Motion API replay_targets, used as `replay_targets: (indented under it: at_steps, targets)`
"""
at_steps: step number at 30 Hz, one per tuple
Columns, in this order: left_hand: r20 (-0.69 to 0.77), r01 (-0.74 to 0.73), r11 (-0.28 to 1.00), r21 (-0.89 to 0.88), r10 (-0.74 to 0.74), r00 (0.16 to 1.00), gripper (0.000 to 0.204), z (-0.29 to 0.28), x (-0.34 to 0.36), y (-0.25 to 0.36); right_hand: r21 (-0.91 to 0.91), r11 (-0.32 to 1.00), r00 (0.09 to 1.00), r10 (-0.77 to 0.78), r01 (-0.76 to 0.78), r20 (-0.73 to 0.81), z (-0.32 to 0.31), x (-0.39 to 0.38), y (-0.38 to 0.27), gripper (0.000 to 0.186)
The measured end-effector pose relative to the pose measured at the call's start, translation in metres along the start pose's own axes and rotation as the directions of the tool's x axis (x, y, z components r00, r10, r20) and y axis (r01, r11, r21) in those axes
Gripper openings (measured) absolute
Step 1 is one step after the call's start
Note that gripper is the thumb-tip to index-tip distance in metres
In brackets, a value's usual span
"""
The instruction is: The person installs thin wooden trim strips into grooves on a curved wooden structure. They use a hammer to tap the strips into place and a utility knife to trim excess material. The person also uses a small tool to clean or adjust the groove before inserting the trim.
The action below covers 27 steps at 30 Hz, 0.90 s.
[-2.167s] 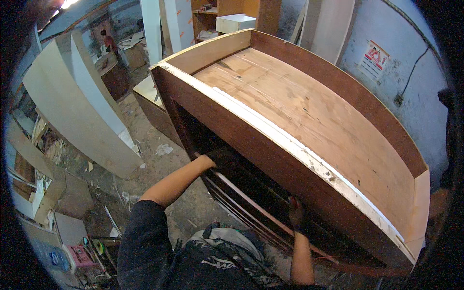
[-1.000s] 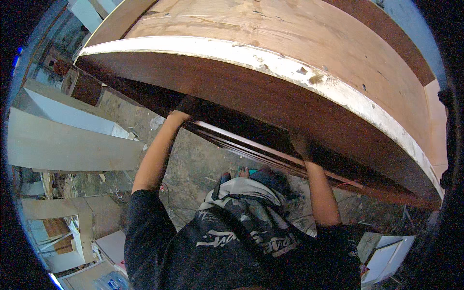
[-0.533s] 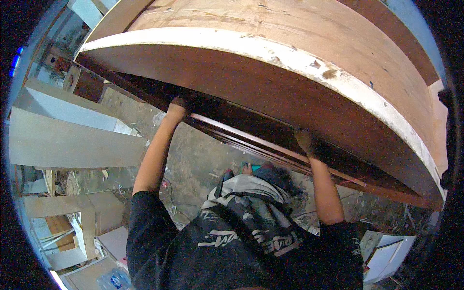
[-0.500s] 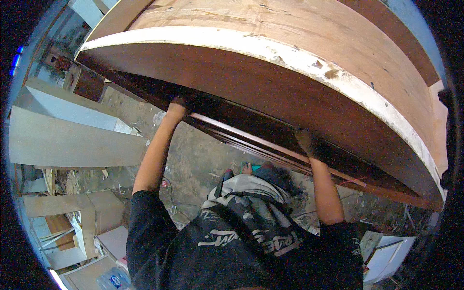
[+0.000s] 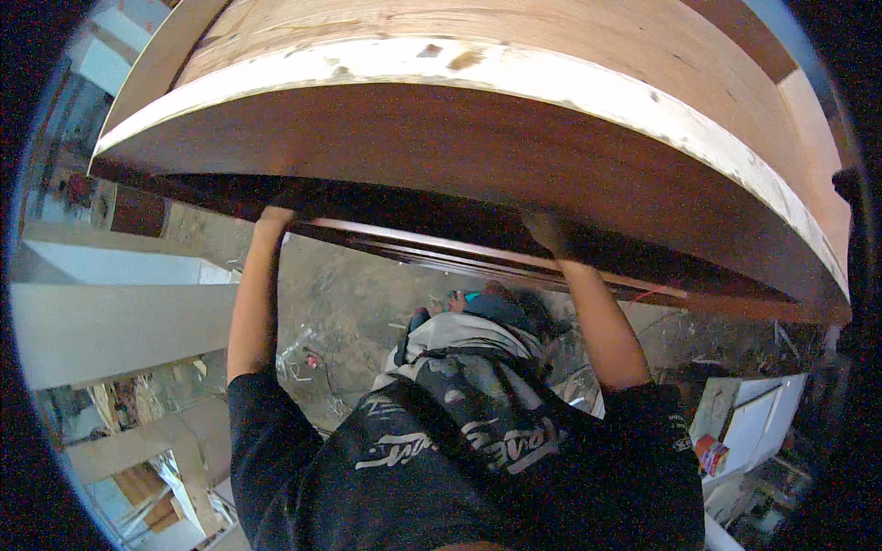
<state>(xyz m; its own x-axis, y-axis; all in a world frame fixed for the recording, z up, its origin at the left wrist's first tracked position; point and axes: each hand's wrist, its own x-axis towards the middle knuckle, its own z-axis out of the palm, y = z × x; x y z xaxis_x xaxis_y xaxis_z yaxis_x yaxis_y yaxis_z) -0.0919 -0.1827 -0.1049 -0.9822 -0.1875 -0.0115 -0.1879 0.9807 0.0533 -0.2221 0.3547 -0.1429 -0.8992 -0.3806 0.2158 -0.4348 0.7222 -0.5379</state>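
Head-worn fisheye view, close, steeply downward

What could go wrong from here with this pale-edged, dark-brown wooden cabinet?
Pinching: the left hand and right hand reach into shadow under the pale-edged, dark-brown wooden cabinet, their fingers hard to see.

Tipping: the cabinet extends well past both hands, so it might swing if unevenly supported.

Tripping: pale, scattered litter on the grey floor might catch a foot.
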Motion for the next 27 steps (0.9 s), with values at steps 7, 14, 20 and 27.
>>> replay_targets:
  at_steps: [7, 14, 20, 27]
  targets:
    - [-0.114, 0.023, 0.998, -0.064, -0.03, 0.993, 0.036, -0.025, 0.014, 0.014, -0.005, 0.996, 0.991, 0.087, -0.087, 0.098, -0.015, -0.001, -0.002, 0.05]
    - [-0.332, -0.059, 0.981, -0.187, -0.006, 0.943, 0.035, -0.014, -0.002, 0.042, -0.156, 0.972, 0.983, -0.18, 0.173, -0.029, 0.014, 0.001, 0.021, 0.056]
    - [-0.273, -0.016, 0.975, -0.224, -0.047, 0.961, 0.034, -0.019, -0.031, 0.049, -0.124, 0.99, 0.995, -0.08, 0.073, -0.054, 0.026, -0.005, 0.039, 0.054]
    - [0.27, 0.049, 0.972, 0.229, -0.112, 0.956, 0.018, -0.07, -0.067, 0.066, -0.243, 0.961, 0.988, -0.146, 0.131, -0.046, 0.019, -0.001, 0.032, 0.051]
